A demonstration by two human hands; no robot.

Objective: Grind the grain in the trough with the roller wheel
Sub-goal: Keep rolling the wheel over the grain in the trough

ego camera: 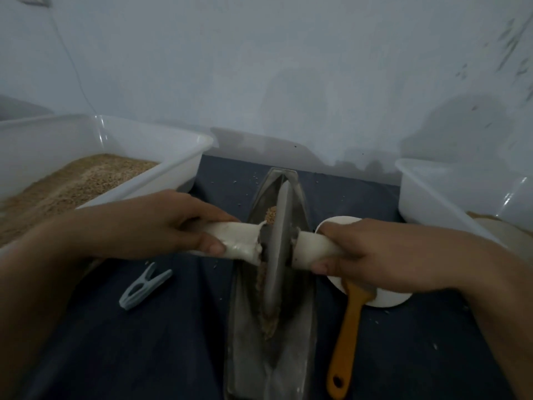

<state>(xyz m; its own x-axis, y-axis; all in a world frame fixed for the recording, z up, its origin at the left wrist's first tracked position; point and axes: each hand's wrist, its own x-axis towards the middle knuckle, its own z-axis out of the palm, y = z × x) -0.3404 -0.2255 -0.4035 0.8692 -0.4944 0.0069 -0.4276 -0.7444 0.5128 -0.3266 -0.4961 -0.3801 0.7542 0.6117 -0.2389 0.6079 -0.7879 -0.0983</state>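
Observation:
A long grey metal trough (300, 336) lies lengthwise on the dark cloth in front of me. A thin metal roller wheel (278, 243) stands upright in its groove, near the middle. Brown grain (269, 319) lines the groove before and behind the wheel. A white-wrapped axle handle runs through the wheel to both sides. My left hand (173, 223) grips the left handle end. My right hand (372, 255) grips the right end.
A white plastic tub (161, 145) holding brown grain stands at the left. Another white tub (427, 194) stands at the right. A yellow-handled brush (346, 336) rests on a white dish (386, 298) beside the trough. A grey clothes peg (144, 285) lies left. A wall is close behind.

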